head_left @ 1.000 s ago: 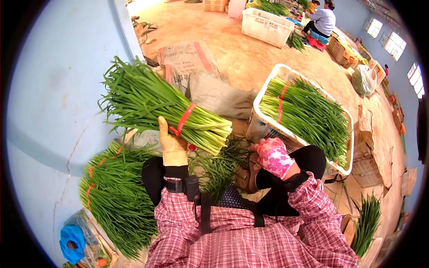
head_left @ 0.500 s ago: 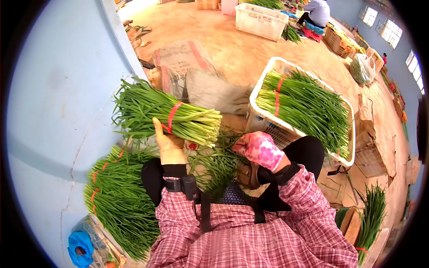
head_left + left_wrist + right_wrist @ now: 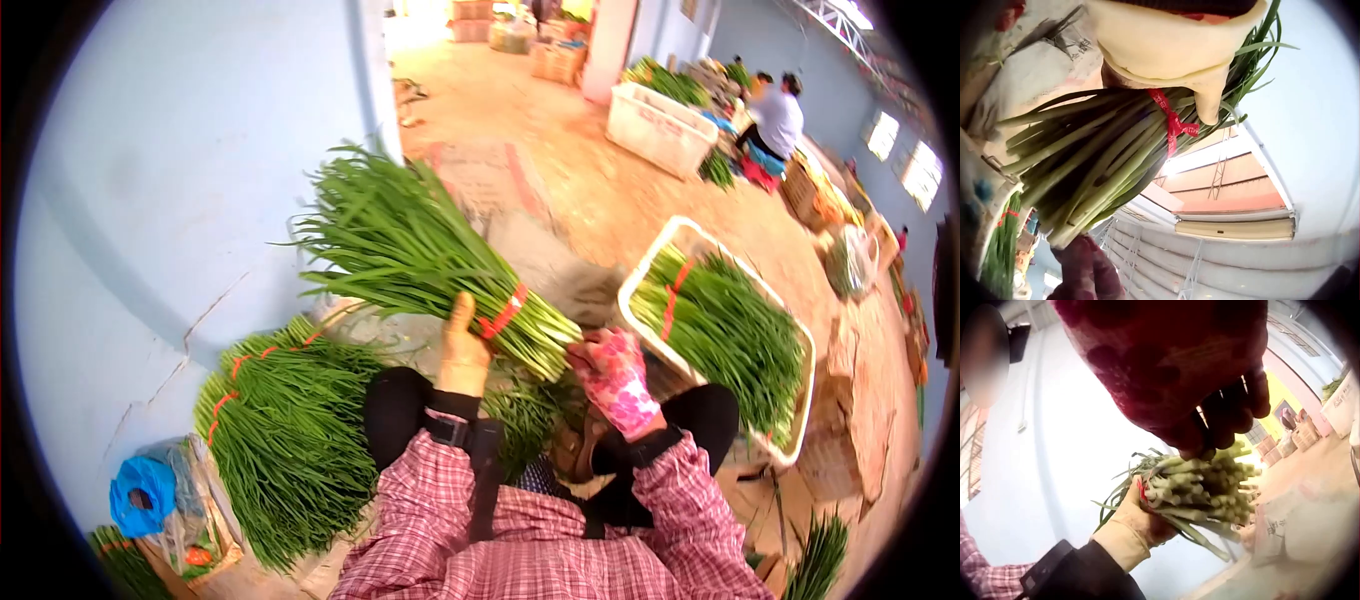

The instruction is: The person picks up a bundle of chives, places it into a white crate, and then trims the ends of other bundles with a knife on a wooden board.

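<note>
Left: pale blue wall, cracked low down; near its foot, crumpled blue plastic bag. Printed sack flat on orange-brown floor, greyish sack just nearer. Farther back: white crate heaped with greens; close to it, person in light top, seated, back blurred. Right: plastic bag, well-filled; cardboard; bright windows in far wall.

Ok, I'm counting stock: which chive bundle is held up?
The chive bundle in the left hand; others, like the tied chives in the white crate, lie unheld.
</note>
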{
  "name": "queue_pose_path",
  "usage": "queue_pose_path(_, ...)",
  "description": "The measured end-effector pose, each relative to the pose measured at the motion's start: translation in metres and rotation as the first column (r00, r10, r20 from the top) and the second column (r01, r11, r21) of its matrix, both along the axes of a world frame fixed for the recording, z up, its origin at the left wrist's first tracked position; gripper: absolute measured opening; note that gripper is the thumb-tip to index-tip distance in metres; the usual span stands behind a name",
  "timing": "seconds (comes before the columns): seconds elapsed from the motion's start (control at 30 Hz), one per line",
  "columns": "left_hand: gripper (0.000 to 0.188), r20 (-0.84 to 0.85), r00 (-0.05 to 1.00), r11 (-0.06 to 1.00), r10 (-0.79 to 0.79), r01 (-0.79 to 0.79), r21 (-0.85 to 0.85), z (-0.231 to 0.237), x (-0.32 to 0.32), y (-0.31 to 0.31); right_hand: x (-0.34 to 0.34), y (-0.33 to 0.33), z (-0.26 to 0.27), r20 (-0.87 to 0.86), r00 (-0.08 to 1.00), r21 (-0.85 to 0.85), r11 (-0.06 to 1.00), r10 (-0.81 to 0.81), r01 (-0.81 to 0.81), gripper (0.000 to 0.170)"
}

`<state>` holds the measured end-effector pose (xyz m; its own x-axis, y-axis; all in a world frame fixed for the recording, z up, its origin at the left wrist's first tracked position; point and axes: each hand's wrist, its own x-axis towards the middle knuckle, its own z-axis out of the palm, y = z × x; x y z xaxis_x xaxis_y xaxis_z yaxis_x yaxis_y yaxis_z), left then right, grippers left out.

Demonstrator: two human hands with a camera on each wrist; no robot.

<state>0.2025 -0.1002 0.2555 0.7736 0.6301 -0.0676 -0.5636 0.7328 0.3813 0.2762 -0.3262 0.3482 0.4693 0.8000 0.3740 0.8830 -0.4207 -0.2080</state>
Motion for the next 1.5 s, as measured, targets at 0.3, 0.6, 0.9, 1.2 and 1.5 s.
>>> queue_pose_path(0.3,0.062,-0.155,0.979,0.93,0.129,-0.065,0.362,0.009,-0.002,-0.033,0.019,0.055,0.019,-0.45,0.891,0.326,0.941,0.068,0.092,0.087)
queue_pose_path(0.6,0.054,-0.079,0.996,0.874,-0.038,0.071,0.481,0.027,-0.014,-0.055,0.019,0.072,0.129,0.016,0.997,0.704,0.707,0.077,-0.066,0.032)
queue_pose_path(0.9,0.035,-0.252,0.967,0.648,0.038,0.168,0.743,0.044,-0.016,-0.063,0.048,0.158,0.228,0.561,0.807,0.068,0.961,0.184,-0.267,0.02)
queue_pose_path(1.2,0.023,-0.287,0.957,0.59,0.041,0.209,0.78,0.004,0.0,-0.066,0.092,0.158,0.169,0.619,0.786,0.028,0.999,0.002,-0.024,0.01)
queue_pose_path(1.5,0.03,-0.094,0.949,-0.109,0.301,0.132,0.985,-0.024,-0.002,-0.059,0.081,0.152,0.133,-0.154,0.987,0.413,0.91,0.036,0.032,0.015)
